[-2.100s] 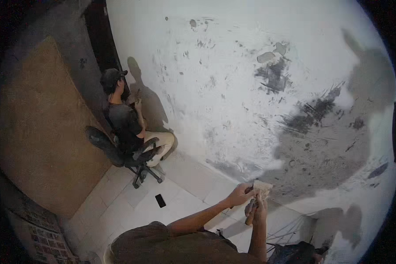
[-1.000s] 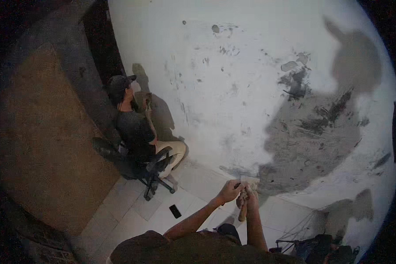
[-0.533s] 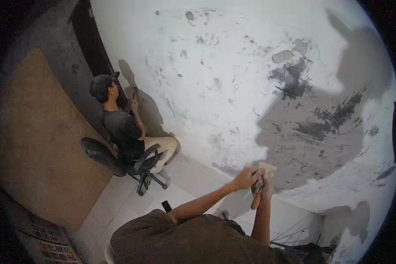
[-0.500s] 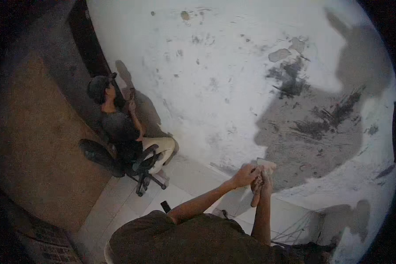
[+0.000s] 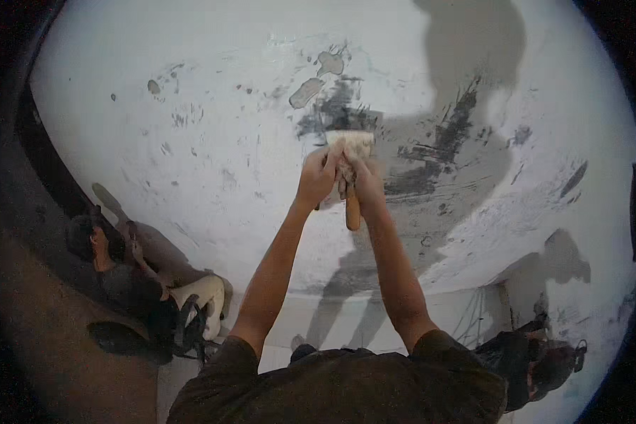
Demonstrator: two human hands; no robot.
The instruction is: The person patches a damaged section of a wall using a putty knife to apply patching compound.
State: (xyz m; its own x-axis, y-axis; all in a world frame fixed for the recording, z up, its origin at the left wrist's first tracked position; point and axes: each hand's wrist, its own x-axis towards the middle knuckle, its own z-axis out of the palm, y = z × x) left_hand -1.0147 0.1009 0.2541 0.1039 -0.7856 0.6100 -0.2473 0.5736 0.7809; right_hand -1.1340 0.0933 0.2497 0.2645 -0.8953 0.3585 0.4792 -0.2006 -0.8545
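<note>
A putty knife with a wide pale blade (image 5: 351, 139) and a wooden handle (image 5: 353, 215) is held up before me, blade upward, over the stained wall. My right hand (image 5: 369, 184) is closed around it where blade and handle meet. From the other side my left hand (image 5: 316, 178) grips it too, its thumb up by the blade. Whitish residue coats the fingers and the blade. Whether the blade edge touches the wall, I cannot tell. Behind it the white wall (image 5: 219, 141) carries dark grey smears (image 5: 410, 180) and small chipped patches (image 5: 306, 92).
At the left a person in a dark cap (image 5: 85, 237) sits on a wheeled chair (image 5: 120, 339) close to the wall. Another person (image 5: 516, 360) is at the lower right. My shadow falls across the wall on the right. Light floor tiles (image 5: 261, 343) run along its foot.
My view has swung to the right. Both hands have risen with the putty knife, from low by the wall's foot to in front of the dark smears.
</note>
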